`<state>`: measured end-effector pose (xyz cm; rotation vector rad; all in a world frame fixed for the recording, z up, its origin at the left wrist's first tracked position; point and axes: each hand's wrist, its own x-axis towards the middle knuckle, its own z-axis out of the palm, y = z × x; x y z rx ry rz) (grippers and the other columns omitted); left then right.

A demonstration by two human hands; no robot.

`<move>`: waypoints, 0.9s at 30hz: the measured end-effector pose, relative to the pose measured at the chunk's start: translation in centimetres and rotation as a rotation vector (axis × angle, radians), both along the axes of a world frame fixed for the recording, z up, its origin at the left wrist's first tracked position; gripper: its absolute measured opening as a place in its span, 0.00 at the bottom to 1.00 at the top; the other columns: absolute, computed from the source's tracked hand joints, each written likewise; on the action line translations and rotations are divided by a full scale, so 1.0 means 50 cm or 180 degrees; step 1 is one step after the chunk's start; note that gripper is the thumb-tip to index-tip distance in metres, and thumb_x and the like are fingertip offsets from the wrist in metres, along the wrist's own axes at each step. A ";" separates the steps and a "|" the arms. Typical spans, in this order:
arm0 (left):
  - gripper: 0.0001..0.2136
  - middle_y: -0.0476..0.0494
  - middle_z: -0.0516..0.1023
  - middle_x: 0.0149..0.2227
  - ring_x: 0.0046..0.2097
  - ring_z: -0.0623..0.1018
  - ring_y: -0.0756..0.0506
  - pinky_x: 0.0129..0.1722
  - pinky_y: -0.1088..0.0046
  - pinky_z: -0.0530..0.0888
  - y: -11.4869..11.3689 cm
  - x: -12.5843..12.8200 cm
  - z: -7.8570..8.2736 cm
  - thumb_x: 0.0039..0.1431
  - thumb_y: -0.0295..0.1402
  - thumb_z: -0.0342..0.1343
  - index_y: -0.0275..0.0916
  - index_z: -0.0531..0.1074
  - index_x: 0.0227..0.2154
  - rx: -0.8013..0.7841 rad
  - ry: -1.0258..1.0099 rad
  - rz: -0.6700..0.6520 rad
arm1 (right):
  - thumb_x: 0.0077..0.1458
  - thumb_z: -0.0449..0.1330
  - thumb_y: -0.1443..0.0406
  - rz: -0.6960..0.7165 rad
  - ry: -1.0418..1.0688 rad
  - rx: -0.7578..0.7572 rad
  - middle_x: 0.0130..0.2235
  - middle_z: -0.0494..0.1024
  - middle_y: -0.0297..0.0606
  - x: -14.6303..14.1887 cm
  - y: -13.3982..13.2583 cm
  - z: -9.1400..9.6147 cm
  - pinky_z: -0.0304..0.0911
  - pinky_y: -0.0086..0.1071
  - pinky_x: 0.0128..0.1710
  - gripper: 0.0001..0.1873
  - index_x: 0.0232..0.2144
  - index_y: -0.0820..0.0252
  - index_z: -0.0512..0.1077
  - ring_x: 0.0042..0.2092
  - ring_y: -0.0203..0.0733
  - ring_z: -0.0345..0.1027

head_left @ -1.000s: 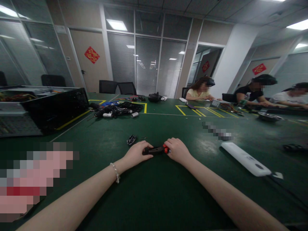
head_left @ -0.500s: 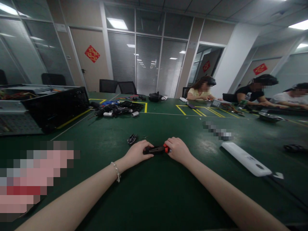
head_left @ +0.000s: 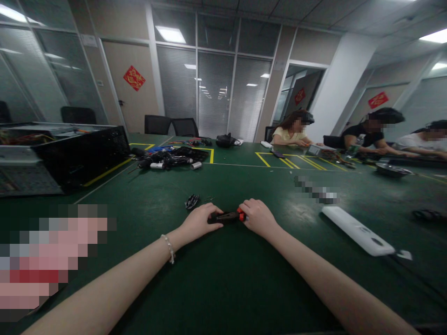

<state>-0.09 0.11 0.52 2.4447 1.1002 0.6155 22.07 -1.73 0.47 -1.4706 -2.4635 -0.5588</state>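
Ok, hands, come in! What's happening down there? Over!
Left hand gripping black end. Right hand gripping red end. Black-and-red tool held between them. Small dark part lying just beyond left hand.

I am stationed at a green worktop (head_left: 223,284) in an office-type room in use as an electronics work area. Office indicators: glass partition (head_left: 214,88) with blinds, panelled ceiling (head_left: 314,16), flush ceiling light (head_left: 171,34), black office chairs (head_left: 157,124). Work-area indicators: open computer case (head_left: 84,158) with wiring exposed, yellow line markings (head_left: 211,156), white power strip (head_left: 356,230). Three people (head_left: 372,138) sit at the surface, to my right.
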 end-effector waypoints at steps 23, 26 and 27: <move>0.15 0.49 0.69 0.38 0.35 0.69 0.48 0.34 0.73 0.67 -0.001 0.000 0.000 0.46 0.39 0.56 0.43 0.67 0.39 -0.0051 -0.0023 0.0000 | 0.43 0.54 0.69 0.0078 0.0037 -0.0006 0.32 0.70 0.39 0.002 -0.001 0.001 0.50 0.30 0.33 0.09 0.32 0.62 0.68 0.34 0.38 0.59; 0.15 0.49 0.69 0.38 0.35 0.69 0.48 0.34 0.73 0.66 0.001 0.000 -0.003 0.46 0.39 0.56 0.43 0.67 0.38 -0.0001 -0.0038 -0.0023 | 0.43 0.54 0.69 0.0086 0.0052 -0.0004 0.32 0.70 0.39 0.002 -0.001 0.001 0.50 0.30 0.33 0.09 0.32 0.62 0.68 0.34 0.38 0.59; 0.15 0.49 0.69 0.38 0.35 0.69 0.48 0.34 0.73 0.66 0.001 0.000 -0.004 0.46 0.39 0.56 0.43 0.68 0.38 0.0010 -0.0039 -0.0024 | 0.43 0.54 0.69 0.0080 0.0053 -0.0007 0.32 0.70 0.39 0.002 -0.001 0.002 0.50 0.29 0.33 0.09 0.32 0.62 0.68 0.34 0.38 0.59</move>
